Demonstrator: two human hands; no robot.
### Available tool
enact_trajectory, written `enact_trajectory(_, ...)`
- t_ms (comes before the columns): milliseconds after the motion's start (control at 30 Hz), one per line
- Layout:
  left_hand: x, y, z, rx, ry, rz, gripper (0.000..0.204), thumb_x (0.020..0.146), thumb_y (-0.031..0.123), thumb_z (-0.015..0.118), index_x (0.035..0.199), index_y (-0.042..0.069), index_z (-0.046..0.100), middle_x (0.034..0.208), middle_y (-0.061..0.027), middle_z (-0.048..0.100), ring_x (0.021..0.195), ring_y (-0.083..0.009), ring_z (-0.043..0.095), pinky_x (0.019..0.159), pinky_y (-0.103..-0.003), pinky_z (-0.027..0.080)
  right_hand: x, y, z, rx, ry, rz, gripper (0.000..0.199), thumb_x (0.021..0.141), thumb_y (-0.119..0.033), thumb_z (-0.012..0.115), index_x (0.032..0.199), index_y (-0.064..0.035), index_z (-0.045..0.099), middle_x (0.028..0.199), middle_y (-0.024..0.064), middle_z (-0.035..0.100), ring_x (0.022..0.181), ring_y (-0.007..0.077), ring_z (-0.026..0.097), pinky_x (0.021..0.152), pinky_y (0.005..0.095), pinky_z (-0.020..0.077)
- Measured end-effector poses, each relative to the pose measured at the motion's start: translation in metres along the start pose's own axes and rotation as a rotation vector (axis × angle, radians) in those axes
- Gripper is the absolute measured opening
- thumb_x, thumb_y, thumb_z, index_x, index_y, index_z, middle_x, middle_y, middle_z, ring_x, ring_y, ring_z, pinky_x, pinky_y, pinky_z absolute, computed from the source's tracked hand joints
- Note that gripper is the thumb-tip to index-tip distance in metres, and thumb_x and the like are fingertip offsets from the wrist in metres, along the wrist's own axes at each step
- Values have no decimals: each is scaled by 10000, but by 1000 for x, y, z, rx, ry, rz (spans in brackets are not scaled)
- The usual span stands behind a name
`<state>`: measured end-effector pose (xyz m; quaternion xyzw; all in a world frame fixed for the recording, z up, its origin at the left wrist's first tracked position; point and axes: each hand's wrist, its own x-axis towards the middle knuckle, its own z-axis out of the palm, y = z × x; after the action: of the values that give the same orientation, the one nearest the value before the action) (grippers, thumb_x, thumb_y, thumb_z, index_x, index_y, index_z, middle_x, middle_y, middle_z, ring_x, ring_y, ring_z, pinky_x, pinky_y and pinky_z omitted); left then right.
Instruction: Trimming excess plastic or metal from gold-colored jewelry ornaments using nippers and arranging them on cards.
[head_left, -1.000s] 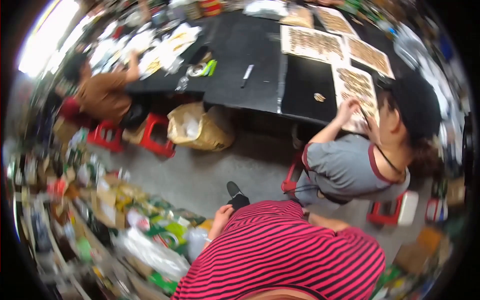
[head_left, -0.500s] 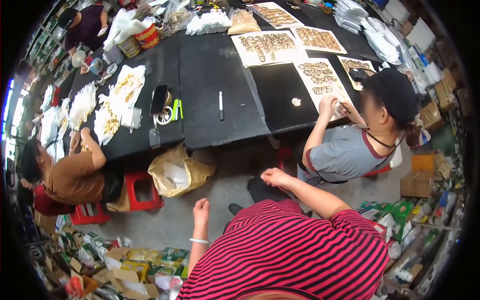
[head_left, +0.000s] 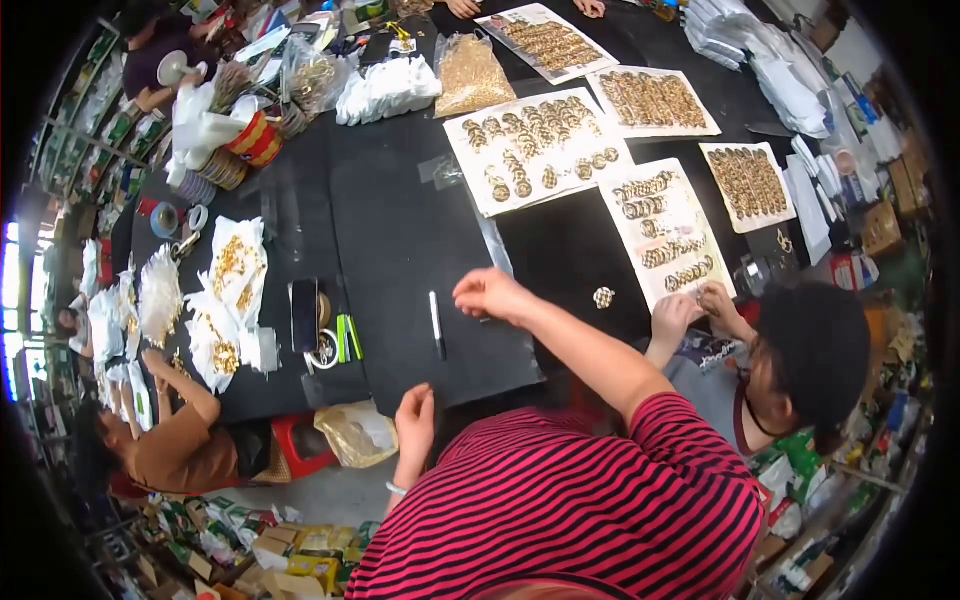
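Right hand (head_left: pixel 494 296) has come forward over the black-covered desk (head_left: pixel 400 230), which leaves it just beside the slim white dark-ended pen (head_left: pixel 435 318) lying there untouched. Left hand (head_left: pixel 415 420) is by the desk's front edge. Both have curled fingers; I cannot tell whether the fingertips meet. Counted: one pen, one small pale cluster (head_left: pixel 603 298), five white sheets (head_left: pixel 480 160) bearing round gold-brown pieces (head_left: pixel 690 273).

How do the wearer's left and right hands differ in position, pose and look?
The right hand is over the black table, just right of the pen; the left hand is near the table's front edge. The right hand points mostly leftward, the left hand forward. The left hand has a pale bracelet at its wrist; the right hand shows none. Both are gloveless and curled, nothing visibly held.
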<state>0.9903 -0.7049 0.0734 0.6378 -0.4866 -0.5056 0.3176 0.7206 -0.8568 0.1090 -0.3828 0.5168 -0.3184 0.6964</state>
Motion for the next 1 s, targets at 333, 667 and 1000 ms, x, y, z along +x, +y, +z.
enact_trajectory(333,280,109,56,626,-135,490,351,866,75,630,1214,48,593,1208,-187,596,1167,-332,558,991,-410,441,115,-116,-148,-236,356,-63,62,861,-83,656,847,-30,686,747,43,673,657,101,617,612,250,506)
enact_trajectory(667,377,100,101,947,123,501,472,859,143,624,1317,76,530,1452,-208,398,1368,-405,335,1091,-509,276,404,-227,-331,-709,823,-521,175,802,-212,709,886,-61,738,749,74,699,665,159,660,619,309,514)
enact_trajectory(1000,386,101,96,924,45,371,477,831,132,627,1298,70,549,1472,-207,379,1379,-399,327,1101,-497,262,583,-229,-409,-1378,1108,-283,205,721,-145,712,835,25,720,840,236,694,827,356,699,762,428,550)
